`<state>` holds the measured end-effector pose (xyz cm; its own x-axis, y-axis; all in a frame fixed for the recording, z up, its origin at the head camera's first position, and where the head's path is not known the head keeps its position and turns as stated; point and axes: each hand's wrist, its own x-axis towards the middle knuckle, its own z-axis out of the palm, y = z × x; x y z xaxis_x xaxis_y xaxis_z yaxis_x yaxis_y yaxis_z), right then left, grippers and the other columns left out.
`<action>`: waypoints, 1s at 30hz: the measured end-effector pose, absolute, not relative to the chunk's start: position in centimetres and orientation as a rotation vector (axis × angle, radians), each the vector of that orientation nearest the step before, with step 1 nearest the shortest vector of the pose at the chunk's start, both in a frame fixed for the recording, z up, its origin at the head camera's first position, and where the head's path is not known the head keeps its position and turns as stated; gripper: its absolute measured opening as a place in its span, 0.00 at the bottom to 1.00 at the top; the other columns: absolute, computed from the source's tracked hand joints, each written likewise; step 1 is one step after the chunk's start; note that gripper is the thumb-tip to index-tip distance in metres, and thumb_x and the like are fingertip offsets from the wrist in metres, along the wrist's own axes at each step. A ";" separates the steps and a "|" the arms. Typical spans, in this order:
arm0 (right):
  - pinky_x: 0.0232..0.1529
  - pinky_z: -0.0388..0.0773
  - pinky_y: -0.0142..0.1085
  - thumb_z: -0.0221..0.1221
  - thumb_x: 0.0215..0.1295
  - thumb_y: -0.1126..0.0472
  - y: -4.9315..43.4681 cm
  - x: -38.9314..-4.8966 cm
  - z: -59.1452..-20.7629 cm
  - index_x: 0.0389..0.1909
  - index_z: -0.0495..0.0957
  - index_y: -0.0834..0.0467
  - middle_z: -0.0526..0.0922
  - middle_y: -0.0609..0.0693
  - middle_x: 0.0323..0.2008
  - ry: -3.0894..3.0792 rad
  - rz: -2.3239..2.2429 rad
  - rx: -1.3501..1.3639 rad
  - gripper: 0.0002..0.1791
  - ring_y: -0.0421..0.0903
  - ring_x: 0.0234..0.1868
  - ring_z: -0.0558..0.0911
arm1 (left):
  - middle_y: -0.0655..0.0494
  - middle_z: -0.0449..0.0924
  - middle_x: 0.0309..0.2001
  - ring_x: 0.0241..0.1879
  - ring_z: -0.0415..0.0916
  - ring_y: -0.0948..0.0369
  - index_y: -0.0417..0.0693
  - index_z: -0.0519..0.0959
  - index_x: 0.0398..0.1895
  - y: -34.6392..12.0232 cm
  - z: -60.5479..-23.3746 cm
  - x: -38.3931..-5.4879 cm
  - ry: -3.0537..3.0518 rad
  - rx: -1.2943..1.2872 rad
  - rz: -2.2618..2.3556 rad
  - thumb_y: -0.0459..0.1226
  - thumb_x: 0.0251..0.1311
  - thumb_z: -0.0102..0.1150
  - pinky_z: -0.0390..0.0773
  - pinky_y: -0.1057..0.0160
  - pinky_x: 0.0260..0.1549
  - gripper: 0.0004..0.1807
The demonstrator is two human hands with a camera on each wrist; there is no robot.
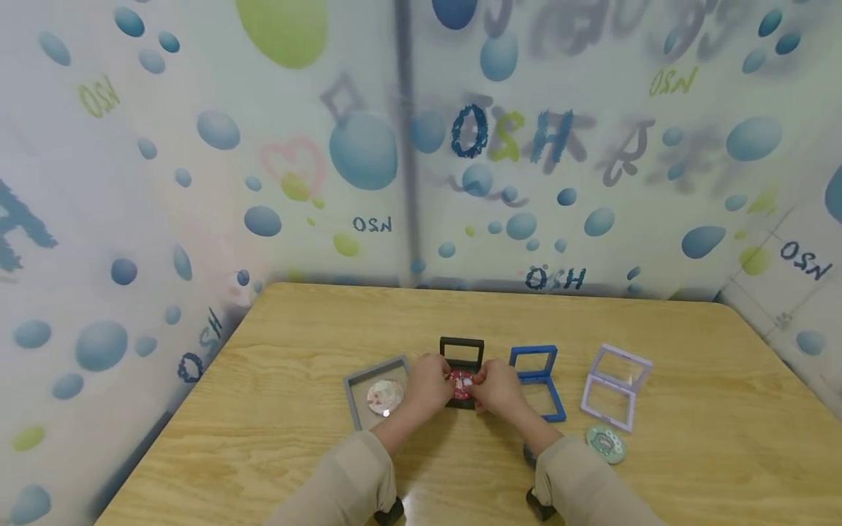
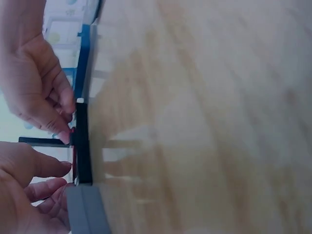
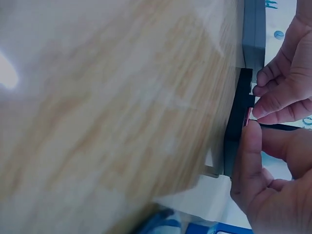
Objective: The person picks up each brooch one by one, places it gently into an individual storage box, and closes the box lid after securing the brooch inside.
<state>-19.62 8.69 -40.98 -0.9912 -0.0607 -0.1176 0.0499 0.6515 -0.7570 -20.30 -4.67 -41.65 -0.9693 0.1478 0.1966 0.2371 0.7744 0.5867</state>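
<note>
A red round badge (image 1: 462,384) with a printed figure lies over the lower half of an open black hinged display frame (image 1: 463,341), whose other half stands upright behind. My left hand (image 1: 427,386) pinches the badge at its left edge, and my right hand (image 1: 498,387) pinches it from the right. Seen edge-on in the left wrist view, the badge is a thin red line (image 2: 74,163) along the black frame (image 2: 84,146). In the right wrist view, fingers of the right hand (image 3: 273,180) and left hand (image 3: 287,87) meet at the badge's edge.
Left of the hands lies a grey frame (image 1: 355,402) with a pale round badge (image 1: 385,397). To the right stand an open blue frame (image 1: 555,400) and an open lilac frame (image 1: 634,413), with a green badge (image 1: 606,445) nearer me. A dark object (image 1: 529,456) shows partly beneath my right forearm.
</note>
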 end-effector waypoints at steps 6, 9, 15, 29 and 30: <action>0.13 0.69 0.29 0.63 0.51 0.67 9.3 -18.9 -41.0 0.14 0.68 0.60 0.74 0.50 0.12 2.739 -1.206 -0.061 0.14 0.40 0.11 0.76 | 0.55 0.68 0.14 0.11 0.61 0.65 0.30 0.73 0.37 -5.3 -40.8 -20.7 -2.785 -0.178 -1.200 0.25 0.41 0.57 0.62 0.71 0.08 0.15; 0.11 0.61 0.27 0.65 0.48 0.63 9.8 -18.6 -41.1 0.08 0.63 0.56 0.68 0.46 0.07 2.718 -1.159 -0.076 0.21 0.40 0.09 0.73 | 0.59 0.65 0.10 0.08 0.57 0.66 0.32 0.65 0.54 -5.5 -40.0 -21.0 -2.806 -0.157 -1.248 0.26 0.46 0.53 0.56 0.72 0.05 0.27; 0.10 0.53 0.27 0.69 0.42 0.64 10.2 -18.1 -41.4 0.06 0.55 0.53 0.59 0.42 0.03 2.649 -1.146 -0.103 0.28 0.39 0.07 0.70 | 0.57 0.74 0.16 0.13 0.67 0.64 0.44 0.62 0.62 -5.5 -38.8 -21.4 -2.862 -0.214 -1.242 0.43 0.61 0.50 0.64 0.66 0.11 0.27; 0.13 0.69 0.30 0.67 0.43 0.69 9.9 -18.2 -41.4 0.13 0.62 0.59 0.71 0.48 0.09 2.652 -1.197 -0.080 0.20 0.42 0.11 0.75 | 0.55 0.76 0.22 0.15 0.66 0.63 0.43 0.78 0.40 -5.6 -37.9 -21.2 -2.846 -0.237 -1.318 0.46 0.63 0.47 0.66 0.66 0.14 0.17; 0.13 0.71 0.31 0.67 0.43 0.69 9.9 -18.1 -41.3 0.15 0.63 0.60 0.73 0.49 0.10 2.646 -1.206 -0.075 0.18 0.42 0.11 0.76 | 0.54 0.77 0.23 0.16 0.66 0.64 0.43 0.79 0.39 -5.6 -37.9 -21.2 -2.855 -0.236 -1.296 0.46 0.64 0.47 0.66 0.67 0.15 0.17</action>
